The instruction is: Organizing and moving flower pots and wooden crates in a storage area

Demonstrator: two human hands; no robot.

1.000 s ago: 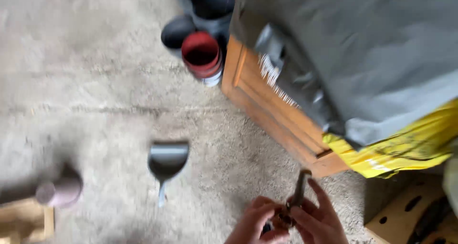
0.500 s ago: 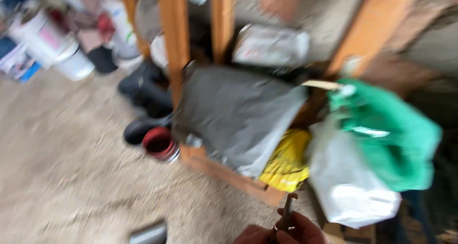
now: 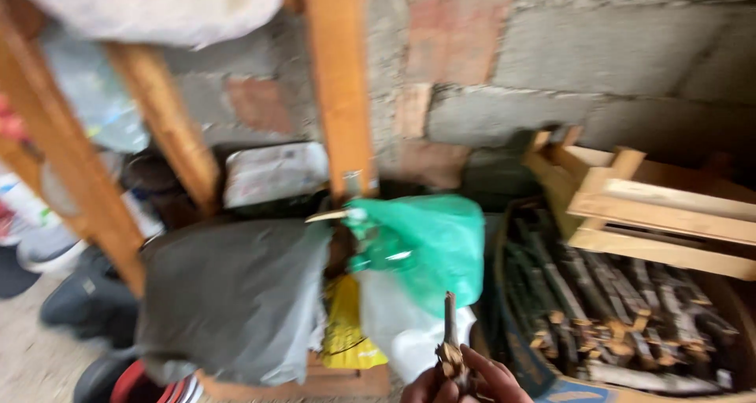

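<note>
The background was a rough wall of grey blocks and reddish bricks (image 3: 504,64), blurred by camera motion, with slanted wooden posts (image 3: 340,88) standing before it. At far left, dark boots (image 3: 83,301) stood on the concrete floor, and the rim of a red bucket (image 3: 138,386) showed at the bottom edge. Next came a grey sack (image 3: 232,297) slumped over a wooden frame, then a yellow bag (image 3: 346,324) beneath a green plastic bag (image 3: 421,245), with a white bag (image 3: 398,332) just below that. At bottom centre, both hands met around a thin dark stick (image 3: 450,324), which stood nearly upright in front of the green and white bags. The left hand (image 3: 425,387) was closed on its lower end; the right hand (image 3: 492,379) was curled against the same end, fingers wrapped. To the right lay a round basket (image 3: 520,348) of cut wood, with a pale wooden crate (image 3: 654,210) resting above it.
</note>
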